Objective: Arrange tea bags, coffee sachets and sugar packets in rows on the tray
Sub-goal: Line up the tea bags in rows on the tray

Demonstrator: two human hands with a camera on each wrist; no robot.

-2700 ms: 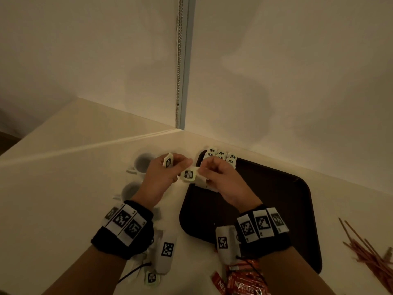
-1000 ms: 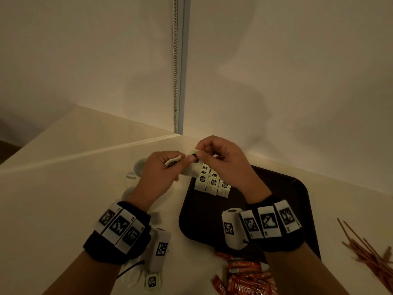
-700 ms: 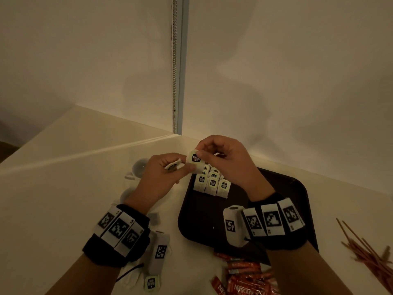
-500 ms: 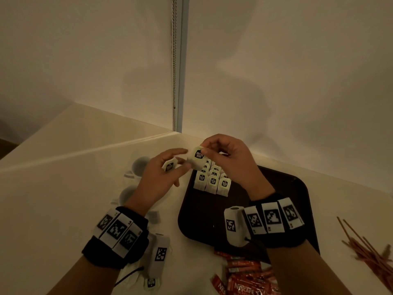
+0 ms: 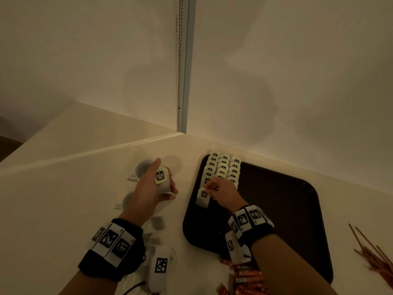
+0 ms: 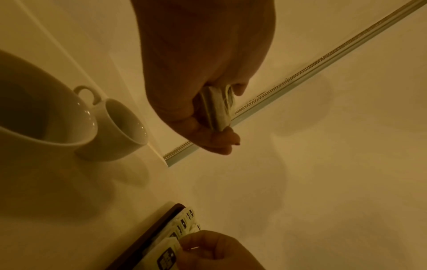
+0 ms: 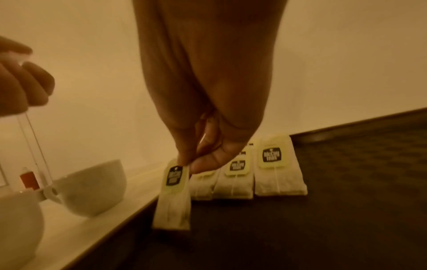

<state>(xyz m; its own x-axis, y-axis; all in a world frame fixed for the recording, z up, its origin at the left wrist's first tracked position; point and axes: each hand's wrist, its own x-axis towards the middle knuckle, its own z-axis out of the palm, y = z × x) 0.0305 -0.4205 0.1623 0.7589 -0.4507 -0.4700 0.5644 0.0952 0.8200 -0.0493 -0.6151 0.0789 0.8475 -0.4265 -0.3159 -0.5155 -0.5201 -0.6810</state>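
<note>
A dark brown tray lies on the pale counter. Three rows of white tea bags fill its far left corner, also seen in the right wrist view as tea bag rows. My right hand pinches one tea bag by its tag and holds it hanging at the near end of the left row; its lower end reaches the tray floor. My left hand hovers left of the tray and grips a small stack of tea bags, edge-on in the left wrist view.
Two white cups stand left of the tray, behind my left hand. Red coffee sachets lie at the tray's near edge. Thin brown sticks lie at the right. Loose tea bags lie near my left wrist. Walls meet just behind the tray.
My right hand took a tea bag from my left hand and brought it down to the near end of the left row. My left hand drew back to the left with its stack.
</note>
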